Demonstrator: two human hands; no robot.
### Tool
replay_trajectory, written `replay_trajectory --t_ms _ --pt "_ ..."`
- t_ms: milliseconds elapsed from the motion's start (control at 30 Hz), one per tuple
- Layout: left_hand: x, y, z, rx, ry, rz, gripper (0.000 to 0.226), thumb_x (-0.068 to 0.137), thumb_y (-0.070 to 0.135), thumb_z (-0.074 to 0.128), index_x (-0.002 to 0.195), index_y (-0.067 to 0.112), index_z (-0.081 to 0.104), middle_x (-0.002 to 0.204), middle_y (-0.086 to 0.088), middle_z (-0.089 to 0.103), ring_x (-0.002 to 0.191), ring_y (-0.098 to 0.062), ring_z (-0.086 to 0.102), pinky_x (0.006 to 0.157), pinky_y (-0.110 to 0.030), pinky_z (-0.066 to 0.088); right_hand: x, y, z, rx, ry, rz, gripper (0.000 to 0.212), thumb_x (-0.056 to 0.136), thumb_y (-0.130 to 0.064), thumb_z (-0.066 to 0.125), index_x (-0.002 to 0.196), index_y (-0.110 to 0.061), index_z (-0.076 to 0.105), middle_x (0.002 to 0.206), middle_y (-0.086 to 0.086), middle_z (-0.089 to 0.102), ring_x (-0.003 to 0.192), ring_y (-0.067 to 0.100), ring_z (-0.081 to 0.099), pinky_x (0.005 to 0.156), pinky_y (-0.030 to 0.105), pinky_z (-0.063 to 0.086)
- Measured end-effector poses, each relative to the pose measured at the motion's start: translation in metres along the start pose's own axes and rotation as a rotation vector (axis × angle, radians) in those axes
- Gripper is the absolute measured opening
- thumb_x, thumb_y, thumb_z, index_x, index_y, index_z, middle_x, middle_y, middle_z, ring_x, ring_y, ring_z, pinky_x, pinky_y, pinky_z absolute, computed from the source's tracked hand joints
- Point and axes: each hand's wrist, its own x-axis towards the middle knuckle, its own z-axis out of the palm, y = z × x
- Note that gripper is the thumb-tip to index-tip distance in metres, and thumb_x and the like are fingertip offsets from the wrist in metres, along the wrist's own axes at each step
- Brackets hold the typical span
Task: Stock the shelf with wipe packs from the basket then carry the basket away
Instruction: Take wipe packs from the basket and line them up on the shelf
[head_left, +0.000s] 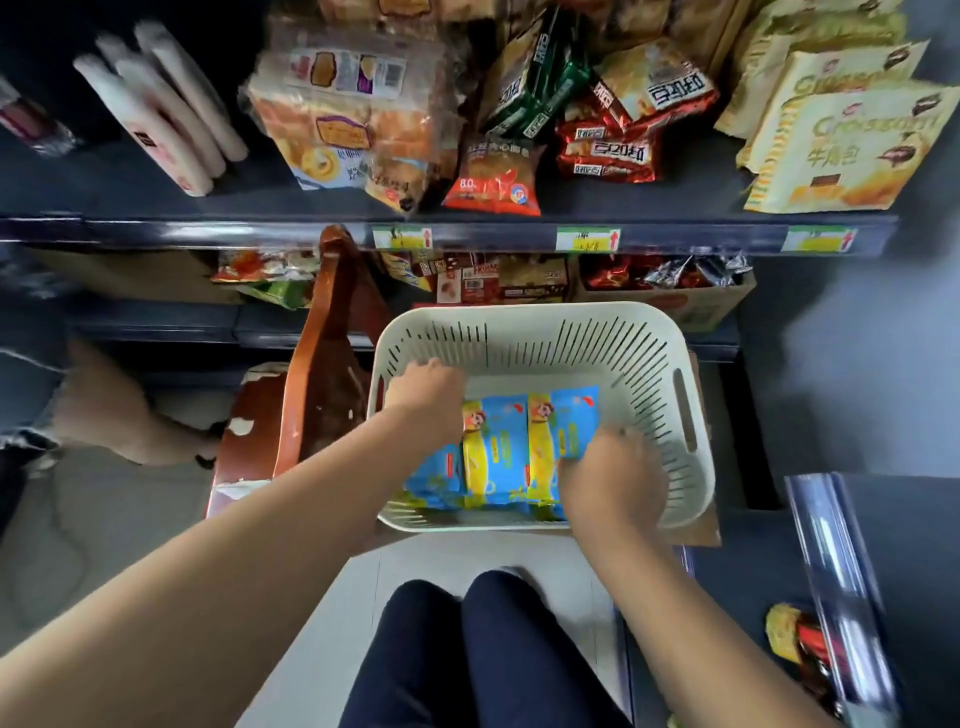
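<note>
Our left hand is down inside the basket, knuckles up. Its fingers fold under out of sight at the far end of the leftmost wipe pack, so we cannot tell whether they grip it. Our right hand is smeared by motion. Its fingers bend down over the near right corner of the rightmost pack, but their hold is also unclear.

The three wipe packs lie flat side by side on the basket floor, towards the near left. They are glossy blue and yellow film pouches, touching one another. Bare floor shows behind them and along the right wall.

The basket is cream plastic with rounded corners, slotted walls and a handle cut-out on its right side. It sits on a brown cardboard box.

A worn reddish wooden chair stands just beside the basket's left wall, leaving little room there. Ahead, the dark shelf edge with its price tags overhangs the basket's far rim.

On that shelf, crinkly snack bags crowd the middle and right. White tube-shaped packs lean at the left, with bare shelf around them.
</note>
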Motion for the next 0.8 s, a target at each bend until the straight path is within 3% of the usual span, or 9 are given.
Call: replay_trajectory --t_ms 100,200,300,400,500,567,633,700,800 --pt "0.003 -0.01 0.001 0.028 -0.021 0.048 0.054 0.073 0.035 0.088 0.116 0.012 0.063 0.116 -0.01 0.059 0.115 -0.032 0.053 0.082 -0.039 0.049 -0.008 -0.002 0.002 0.156 0.056 -0.029 0.029 0.078 -0.02 0.073 0.097 -0.008 0.054 0.092 0.007 0.06 0.091 0.034 0.058 0.069 0.041 0.048" --pt "0.009 -0.023 -0.006 0.063 -0.155 0.115 0.069 0.071 0.037 0.091 0.125 0.014 0.055 0.118 -0.007 0.061 0.112 -0.029 0.058 0.083 -0.035 0.048 -0.008 -0.006 -0.001 0.381 -0.057 -0.047 0.029 0.085 -0.016 0.068 0.102 -0.016 0.045 0.078 -0.009 0.049 0.075 0.027 0.055 0.06 0.036 0.039" --pt "0.009 -0.035 -0.019 0.117 -0.214 0.175 0.069 0.078 0.02 0.086 0.138 0.018 0.053 0.135 -0.006 0.059 0.123 -0.028 0.056 0.096 -0.035 0.05 -0.009 -0.007 -0.013 0.645 -0.073 0.033 0.031 0.084 -0.018 0.074 0.106 -0.022 0.052 0.077 -0.01 0.055 0.074 0.024 0.06 0.065 0.041 0.05" --pt "0.001 -0.044 -0.044 0.041 -0.229 0.204 0.065 0.082 0.028 0.084 0.141 0.018 0.058 0.141 -0.001 0.056 0.129 -0.023 0.053 0.103 -0.03 0.042 -0.004 -0.003 -0.041 0.881 -0.093 0.134 0.028 0.081 -0.02 0.078 0.101 -0.031 0.063 0.088 -0.008 0.067 0.077 0.016 0.067 0.074 0.041 0.057" --pt "-0.014 -0.047 -0.091 -0.118 -0.199 0.212 0.037 0.08 0.035 0.086 0.106 0.015 0.069 0.113 -0.004 0.067 0.097 -0.02 0.059 0.08 -0.031 0.045 0.001 -0.001 -0.087 1.114 -0.137 0.182 0.024 0.078 -0.017 0.083 0.097 -0.028 0.072 0.09 -0.001 0.074 0.073 0.017 0.069 0.067 0.038 0.057" --pt "-0.024 -0.05 -0.128 -0.249 -0.128 0.203 0.037 0.079 0.037 0.086 0.09 0.007 0.067 0.087 -0.005 0.063 0.077 -0.019 0.054 0.066 -0.033 0.04 0.0 -0.003 -0.122 1.261 -0.156 0.159 0.023 0.078 -0.013 0.085 0.095 -0.023 0.075 0.084 -0.001 0.075 0.07 0.013 0.069 0.058 0.03 0.056" --pt "-0.038 -0.049 -0.165 -0.498 -0.069 0.192 0.04 0.076 0.039 0.089 0.088 0.008 0.068 0.08 -0.012 0.064 0.072 -0.018 0.055 0.064 -0.032 0.041 0.001 -0.01 -0.158 1.429 -0.157 0.126 0.02 0.081 -0.006 0.082 0.097 -0.016 0.075 0.088 0.003 0.077 0.078 0.017 0.073 0.061 0.028 0.057" --pt "-0.055 -0.044 -0.195 -0.757 0.0 0.219 0.03 0.079 0.029 0.089 0.091 0.008 0.071 0.083 -0.017 0.071 0.072 -0.018 0.06 0.063 -0.029 0.046 0.001 -0.018 -0.191 1.54 -0.113 0.099 0.019 0.083 -0.003 0.079 0.1 -0.012 0.075 0.099 0.012 0.078 0.092 0.03 0.075 0.076 0.04 0.062" --pt "-0.079 -0.028 -0.231 -0.937 0.114 0.289 0.024 0.083 0.018 0.085 0.094 0.003 0.07 0.078 -0.014 0.069 0.068 -0.016 0.058 0.058 -0.023 0.045 -0.002 -0.031 -0.234 1.613 -0.029 0.027 0.019 0.085 -0.005 0.078 0.103 -0.01 0.076 0.109 0.022 0.075 0.106 0.042 0.071 0.092 0.058 0.058"
